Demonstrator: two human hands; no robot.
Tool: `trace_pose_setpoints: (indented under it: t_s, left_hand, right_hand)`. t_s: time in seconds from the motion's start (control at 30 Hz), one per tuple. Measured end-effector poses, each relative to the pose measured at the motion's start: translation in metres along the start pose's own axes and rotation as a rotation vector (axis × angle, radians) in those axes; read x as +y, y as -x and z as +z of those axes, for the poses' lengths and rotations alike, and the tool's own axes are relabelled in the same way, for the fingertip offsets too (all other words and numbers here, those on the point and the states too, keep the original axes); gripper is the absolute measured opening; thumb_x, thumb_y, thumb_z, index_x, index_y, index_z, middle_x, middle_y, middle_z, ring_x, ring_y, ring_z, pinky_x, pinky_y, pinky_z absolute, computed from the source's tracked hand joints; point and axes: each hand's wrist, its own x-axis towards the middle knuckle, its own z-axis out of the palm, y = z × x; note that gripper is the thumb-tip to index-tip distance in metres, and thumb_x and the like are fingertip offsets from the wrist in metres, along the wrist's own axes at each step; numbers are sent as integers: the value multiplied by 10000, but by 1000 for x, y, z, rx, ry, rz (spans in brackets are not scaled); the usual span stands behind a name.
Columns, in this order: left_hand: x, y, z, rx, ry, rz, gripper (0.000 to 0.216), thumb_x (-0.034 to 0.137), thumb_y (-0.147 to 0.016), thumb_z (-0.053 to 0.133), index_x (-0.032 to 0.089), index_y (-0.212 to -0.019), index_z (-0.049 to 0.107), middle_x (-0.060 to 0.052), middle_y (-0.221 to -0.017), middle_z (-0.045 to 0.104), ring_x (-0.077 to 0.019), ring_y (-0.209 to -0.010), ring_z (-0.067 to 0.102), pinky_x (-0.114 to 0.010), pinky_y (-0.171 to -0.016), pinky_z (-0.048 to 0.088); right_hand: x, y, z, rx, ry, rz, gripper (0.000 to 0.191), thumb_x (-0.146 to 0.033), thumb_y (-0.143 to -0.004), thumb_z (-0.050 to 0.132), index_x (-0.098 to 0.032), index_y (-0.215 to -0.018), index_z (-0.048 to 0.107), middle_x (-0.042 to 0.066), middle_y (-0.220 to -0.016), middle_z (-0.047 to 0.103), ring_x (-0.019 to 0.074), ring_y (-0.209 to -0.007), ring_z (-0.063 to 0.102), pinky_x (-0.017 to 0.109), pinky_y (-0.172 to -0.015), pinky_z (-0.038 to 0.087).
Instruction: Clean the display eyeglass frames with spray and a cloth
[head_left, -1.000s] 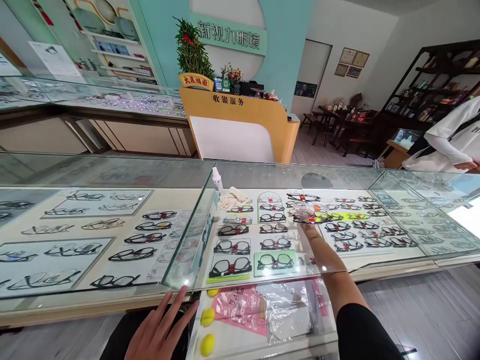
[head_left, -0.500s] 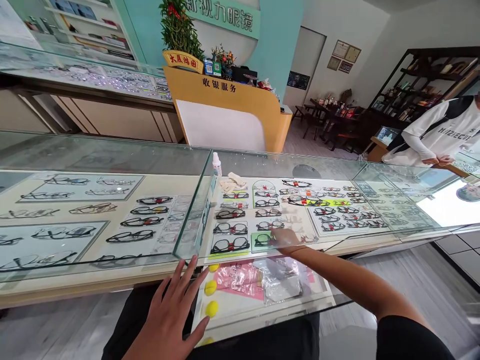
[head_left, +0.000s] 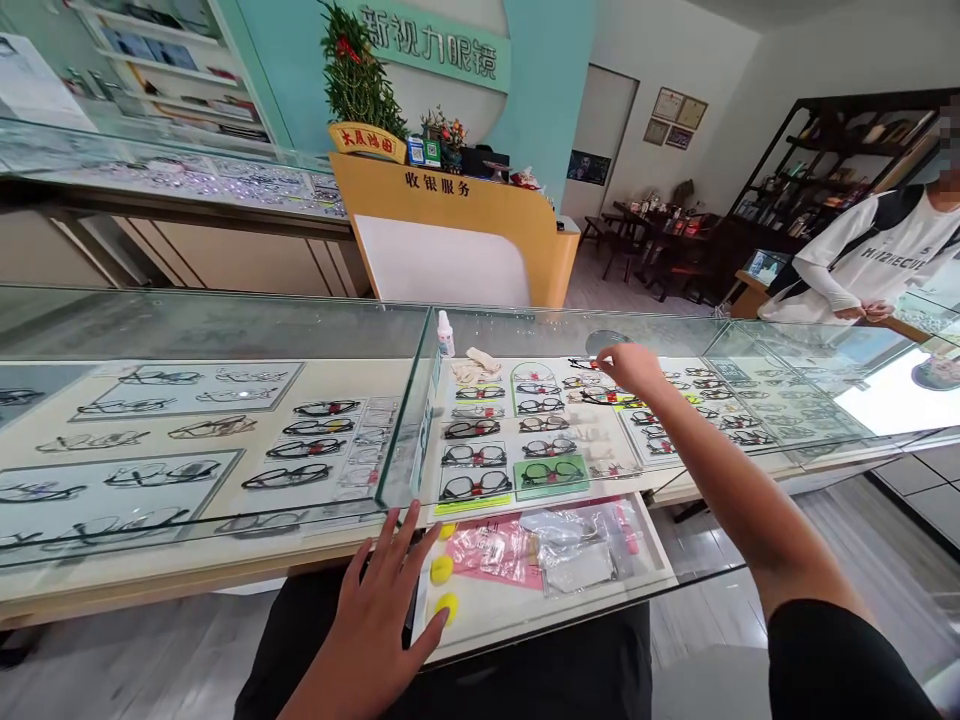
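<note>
My left hand [head_left: 382,610] is spread out, palm down, at the front edge of the glass counter by the drawer's left side. Inside the display case, my right hand [head_left: 634,370] reaches to the back row. Its fingers are bent together at the middle of a black pair of eyeglasses [head_left: 581,364] with a red tag; the hand hides the right part. Whether the pair is lifted cannot be made out. Nearer the front, a black pair of eyeglasses [head_left: 552,472] lies on a green tray [head_left: 529,488]. More eyeglasses [head_left: 475,486] lie in rows beside it.
Below the case an open drawer [head_left: 540,630] holds plastic packets [head_left: 577,550] and yellow round pieces [head_left: 442,570]. A white bottle [head_left: 445,335] and a cloth [head_left: 474,366] sit behind the glass divider [head_left: 405,410]. A person [head_left: 862,260] stands at the far right.
My right hand has moved from the green tray to the back row, uncovering the eyeglasses on the tray. My left hand stays spread at the counter edge. The view has shifted slightly.
</note>
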Motion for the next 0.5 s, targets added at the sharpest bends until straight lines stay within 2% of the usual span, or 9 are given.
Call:
trace_pose_setpoints:
  t_s: [0.1,0.2,0.37,0.5]
  left_hand:
    - [-2,1,3,10,2,-1,835,474,-998,591,358,-1750,246,-76,-1836,235,-386,-1656,315,-561,-1303,276]
    - [-2,2,6,48,-19,1,838,461,-996,587,347,-1751,241,-81,-1834,241,-373,-1659,311,-556,-1308,257]
    - [-2,1,3,29,-41,5,838,469,-995,593,334,-1749,252,-89,-1830,252,-372,-1662,305,-549,-1304,274]
    - [-3,2,2,-21,-35,-3,834,477,-994,595,338,-1745,260,-100,-1830,248,-383,-1663,301,-561,-1293,303]
  right_hand:
    - [20,-39,15,-24,32,52,343,-325,-1053,619,-309,-1348,794,121,-1305,793,280,-1160,736,322,-910,524]
    - [24,-59,33,-62,46,70,319,-310,-1034,663,-325,-1313,816,119,-1297,798,265,-1129,752,318,-924,536]
    - [23,-72,49,-71,57,60,320,-317,-1048,647,-330,-1321,814,116,-1295,799,244,-1128,746,291,-908,528]
    - [20,-73,46,-63,69,41,323,-289,-1055,622,-284,-1309,822,131,-1271,804,237,-1111,744,288,-884,513]
